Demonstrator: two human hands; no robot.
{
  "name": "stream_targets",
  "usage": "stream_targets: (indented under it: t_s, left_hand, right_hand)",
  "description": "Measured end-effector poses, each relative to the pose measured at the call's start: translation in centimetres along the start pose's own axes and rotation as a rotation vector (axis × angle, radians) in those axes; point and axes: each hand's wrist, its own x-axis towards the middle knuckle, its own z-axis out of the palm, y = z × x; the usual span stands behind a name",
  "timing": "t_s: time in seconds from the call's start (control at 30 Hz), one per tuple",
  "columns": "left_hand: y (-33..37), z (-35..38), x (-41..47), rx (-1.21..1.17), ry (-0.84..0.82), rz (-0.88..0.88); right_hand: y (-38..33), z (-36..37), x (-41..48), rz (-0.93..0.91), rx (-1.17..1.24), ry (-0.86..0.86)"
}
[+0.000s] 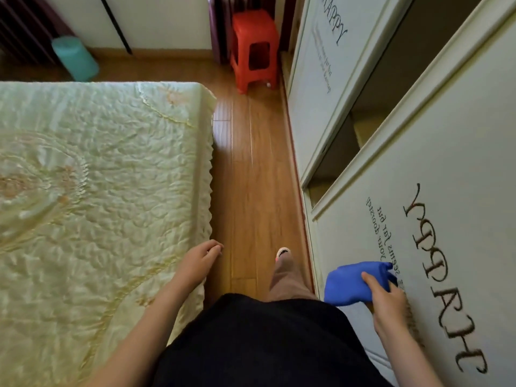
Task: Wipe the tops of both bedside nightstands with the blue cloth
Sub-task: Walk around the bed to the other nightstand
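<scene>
Blue cloth [354, 283] bunched crosswise in right hand [388, 300]

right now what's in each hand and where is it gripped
The right hand grips the bunched blue cloth at its near edge, thumb on top. The left hand holds nothing, fingers loosely curled beside the bed.

Near wardrobe door [435, 247]: large script "HAPPY"; smaller lines beside it, legible in part: "seems far but", "your doorstep". Far wardrobe door [315, 88]: "HAPPY"; smaller lines unreadable.
</scene>
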Motion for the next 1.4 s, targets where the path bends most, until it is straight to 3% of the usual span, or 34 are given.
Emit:
stream_targets:
  t_s: [0.2,0.4,0.6,0.9,1.17,1.4]
  left_hand:
    - [4.3,0.6,5.6,-0.195,0.184,-0.189]
    - [5.6,-1.5,9.9,-0.246,0.333,-0.354]
    - [7.9,-5.1,18.8,-0.363,0.419,-0.451]
    - [18.4,-17.7,41.0,-0.361,0.377,-0.314]
    - [28.5,-28.0,58.1,-0.154,0.273,-0.158]
    - [31.6,-31.6,70.0,-0.009,0.293,-0.227]
  right_hand:
    - [-10.6,9.7,10.8,-0.039,-0.057,-0.204]
    - [-19.8,20.7,18.0,-0.078,-0.106,-0.397]
    - [-25.9,30.9,24.6,-0.094,-0.165,-0.462]
    - [-35.4,44.0,35.5,-0.027,-0.183,-0.314]
    - [-45.7,53.8,43.6,-0.019,-0.080,-0.236]
    - [-54.0,69.3,52.5,-0.030,-0.130,-0.312]
